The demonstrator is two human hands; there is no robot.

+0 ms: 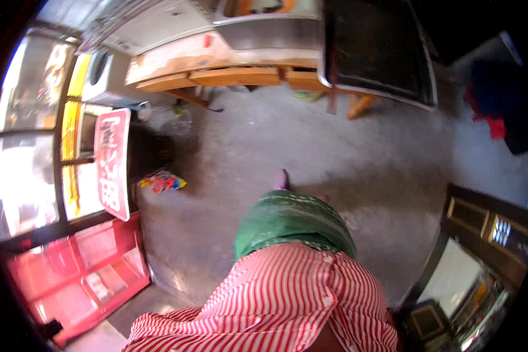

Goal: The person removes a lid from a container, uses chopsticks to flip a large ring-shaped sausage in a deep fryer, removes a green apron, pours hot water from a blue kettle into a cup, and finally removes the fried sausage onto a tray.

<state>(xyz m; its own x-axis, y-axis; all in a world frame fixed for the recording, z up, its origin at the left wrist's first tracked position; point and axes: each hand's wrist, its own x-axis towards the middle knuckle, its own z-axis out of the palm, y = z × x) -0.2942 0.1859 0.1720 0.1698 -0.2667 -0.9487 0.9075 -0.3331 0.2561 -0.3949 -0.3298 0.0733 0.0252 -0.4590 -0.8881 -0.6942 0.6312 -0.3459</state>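
Neither of my hands is in view. Below me are my red-and-white striped shirt (286,286) and a green patterned lower garment (295,220). The tip of one foot in pinkish footwear (281,179) shows on the grey concrete floor (255,141). Farther ahead stands a wooden table (233,77) with drawer fronts along its near side. A metal-sided box or basin (268,34) rests on it, with something orange inside. To its right is a large dark panel (378,48) with a pale metal rim.
At left are a red sign (112,163) bearing writing, a crumpled colourful packet (163,181) on the floor, glazed window panels (26,176) and a pink shelf unit (92,268). A dark wooden cabinet (468,215) is at lower right. Dark and red cloth (495,105) hangs or lies at right.
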